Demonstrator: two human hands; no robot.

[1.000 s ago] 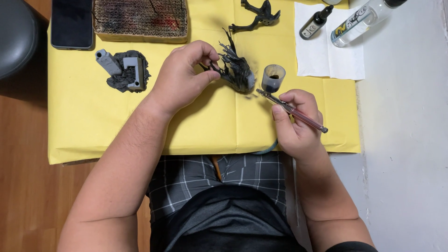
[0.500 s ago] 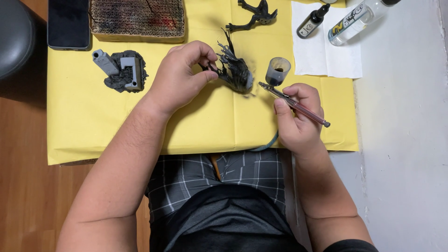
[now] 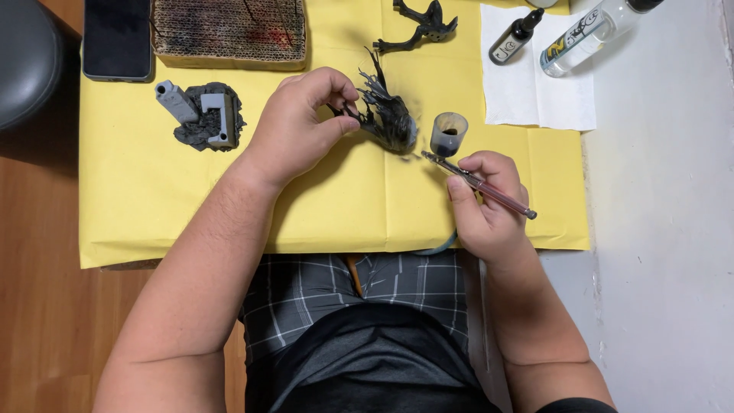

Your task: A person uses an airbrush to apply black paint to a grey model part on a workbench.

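Note:
My left hand (image 3: 302, 122) pinches a black, spiky model part (image 3: 386, 115) and holds it just above the yellow paper sheet (image 3: 153, 206). My right hand (image 3: 485, 203) grips an airbrush (image 3: 478, 183) like a pen, with its tip aimed left at the lower right of the black part, a short gap away. The airbrush's small round cup (image 3: 448, 131) stands up beside the part. A thin hose runs under my right hand.
A grey model base with blocks (image 3: 200, 115) lies at left, a stained cardboard block (image 3: 229, 30) and a dark phone (image 3: 117, 38) behind it. Another black model piece (image 3: 420, 24) lies at the back. A dropper bottle (image 3: 514, 38) and clear bottle (image 3: 585, 34) rest on white tissue (image 3: 535, 92).
The airbrush tip has stayed near the black part while my right hand shifted slightly. The left hand keeps its hold on the part with little movement.

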